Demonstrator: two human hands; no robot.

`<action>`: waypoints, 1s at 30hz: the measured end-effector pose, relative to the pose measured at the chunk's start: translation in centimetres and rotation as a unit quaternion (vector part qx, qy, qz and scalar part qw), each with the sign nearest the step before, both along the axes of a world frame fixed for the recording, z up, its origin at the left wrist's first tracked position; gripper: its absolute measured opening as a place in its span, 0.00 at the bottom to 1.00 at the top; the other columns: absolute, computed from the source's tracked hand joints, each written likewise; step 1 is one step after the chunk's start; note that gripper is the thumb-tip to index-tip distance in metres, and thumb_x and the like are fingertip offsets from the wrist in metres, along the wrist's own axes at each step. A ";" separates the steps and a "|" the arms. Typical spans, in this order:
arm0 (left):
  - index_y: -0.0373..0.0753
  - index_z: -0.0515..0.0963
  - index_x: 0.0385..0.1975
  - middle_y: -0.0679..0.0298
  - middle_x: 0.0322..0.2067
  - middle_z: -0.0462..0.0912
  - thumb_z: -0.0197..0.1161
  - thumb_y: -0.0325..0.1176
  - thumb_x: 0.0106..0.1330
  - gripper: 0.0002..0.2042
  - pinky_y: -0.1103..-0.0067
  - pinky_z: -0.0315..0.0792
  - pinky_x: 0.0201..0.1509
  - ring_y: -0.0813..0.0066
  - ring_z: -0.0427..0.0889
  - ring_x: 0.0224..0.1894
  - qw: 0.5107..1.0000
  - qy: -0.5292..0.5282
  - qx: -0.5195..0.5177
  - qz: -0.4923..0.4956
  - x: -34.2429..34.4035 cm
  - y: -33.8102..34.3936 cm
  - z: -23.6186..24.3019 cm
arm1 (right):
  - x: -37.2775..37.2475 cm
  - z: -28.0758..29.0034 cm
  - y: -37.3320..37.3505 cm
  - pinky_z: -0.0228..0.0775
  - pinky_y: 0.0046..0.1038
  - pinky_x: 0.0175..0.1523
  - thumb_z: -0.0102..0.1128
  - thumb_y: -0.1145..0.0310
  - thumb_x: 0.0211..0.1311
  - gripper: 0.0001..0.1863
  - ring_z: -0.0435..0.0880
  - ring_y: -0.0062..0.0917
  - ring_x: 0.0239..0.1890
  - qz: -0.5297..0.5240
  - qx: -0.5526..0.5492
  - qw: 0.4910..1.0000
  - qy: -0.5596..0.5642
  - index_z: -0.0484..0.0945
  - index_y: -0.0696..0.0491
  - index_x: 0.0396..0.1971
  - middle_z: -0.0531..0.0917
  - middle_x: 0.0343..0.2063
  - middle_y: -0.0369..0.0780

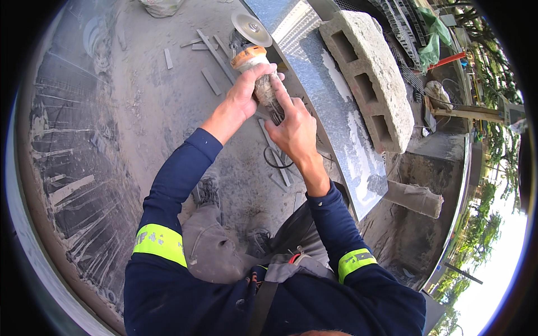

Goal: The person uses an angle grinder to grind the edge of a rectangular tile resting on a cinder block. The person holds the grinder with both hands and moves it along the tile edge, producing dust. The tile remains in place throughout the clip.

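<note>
An angle grinder, coated in pale dust with an orange section near its head, is in both my hands in front of me. My left hand is closed around the body just behind the orange section. My right hand grips the rear part, its index finger stretched along the casing. The cutting disc points away from me, beside the edge of a grey speckled slab. The disc looks apart from the slab. Part of the grinder's rear is hidden by my right hand.
A concrete block with hollow cells rests on the slab at the right. Cut strips litter the dusty floor near a black cable. A wrapped cylinder juts out beyond the slab. A whitish sack lies at the far left.
</note>
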State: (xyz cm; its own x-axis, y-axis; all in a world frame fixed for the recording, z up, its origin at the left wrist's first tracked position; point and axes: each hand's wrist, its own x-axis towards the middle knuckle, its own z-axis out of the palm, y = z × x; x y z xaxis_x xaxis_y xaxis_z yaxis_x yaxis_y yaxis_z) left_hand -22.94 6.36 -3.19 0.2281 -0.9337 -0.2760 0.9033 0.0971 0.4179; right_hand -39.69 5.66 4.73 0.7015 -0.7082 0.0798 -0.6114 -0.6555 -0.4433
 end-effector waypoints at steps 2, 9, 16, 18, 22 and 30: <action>0.40 0.77 0.48 0.54 0.43 0.85 0.74 0.37 0.63 0.18 0.67 0.85 0.51 0.65 0.87 0.42 1.000 -0.005 0.009 0.006 -0.5 0.2 0.2 | -0.4 0.0 0.0 0.83 0.46 0.41 0.72 0.69 0.46 0.51 0.86 0.46 0.33 -0.003 -0.004 1.000 0.002 0.68 0.30 0.76 0.81 0.36 0.48; 0.40 0.78 0.46 0.55 0.41 0.86 0.74 0.37 0.63 0.16 0.67 0.84 0.50 0.66 0.87 0.40 1.000 0.003 -0.002 0.013 -0.6 0.0 -0.1 | -0.1 -0.1 -0.4 0.83 0.47 0.42 0.72 0.69 0.45 0.51 0.86 0.47 0.35 0.002 -0.001 1.000 0.005 0.68 0.32 0.76 0.81 0.35 0.48; 0.41 0.76 0.46 0.64 0.37 0.85 0.77 0.34 0.59 0.19 0.68 0.84 0.49 0.69 0.89 0.41 1.000 -0.002 -0.002 0.008 3.1 -2.8 -0.3 | 3.2 -0.4 -2.8 0.83 0.49 0.47 0.72 0.70 0.45 0.52 0.88 0.50 0.39 0.000 0.017 1.000 0.018 0.67 0.31 0.76 0.84 0.37 0.52; 0.41 0.76 0.46 0.64 0.36 0.85 0.77 0.34 0.59 0.19 0.68 0.84 0.49 0.69 0.89 0.41 1.000 -0.005 0.000 0.003 4.1 -3.2 -0.1 | 4.1 -0.5 -3.1 0.83 0.49 0.48 0.72 0.70 0.45 0.52 0.88 0.51 0.40 -0.002 0.004 1.000 0.013 0.66 0.31 0.76 0.84 0.38 0.53; 0.40 0.76 0.46 0.62 0.37 0.84 0.76 0.35 0.60 0.18 0.68 0.84 0.50 0.67 0.88 0.41 1.000 -0.014 -0.005 0.012 5.3 -4.0 -0.3 | 5.1 -0.9 -3.6 0.83 0.49 0.49 0.72 0.70 0.45 0.52 0.88 0.53 0.40 -0.001 -0.006 1.000 0.010 0.66 0.31 0.77 0.84 0.39 0.54; 0.41 0.77 0.48 0.57 0.42 0.84 0.74 0.37 0.64 0.17 0.65 0.84 0.52 0.65 0.87 0.44 0.999 -0.026 0.009 -0.020 1.5 -0.6 0.2 | 0.9 -0.5 -0.7 0.83 0.47 0.44 0.72 0.68 0.46 0.49 0.87 0.48 0.36 -0.021 0.016 1.000 -0.014 0.70 0.26 0.74 0.83 0.36 0.48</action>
State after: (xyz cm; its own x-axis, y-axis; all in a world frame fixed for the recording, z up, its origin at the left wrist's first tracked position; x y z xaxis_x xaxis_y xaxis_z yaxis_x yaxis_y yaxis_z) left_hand -21.44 5.77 -3.02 0.2054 -0.9371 -0.2822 0.8835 0.0535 0.4654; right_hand -38.77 5.00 4.21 0.6687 -0.7395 0.0770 -0.6248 -0.6150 -0.4811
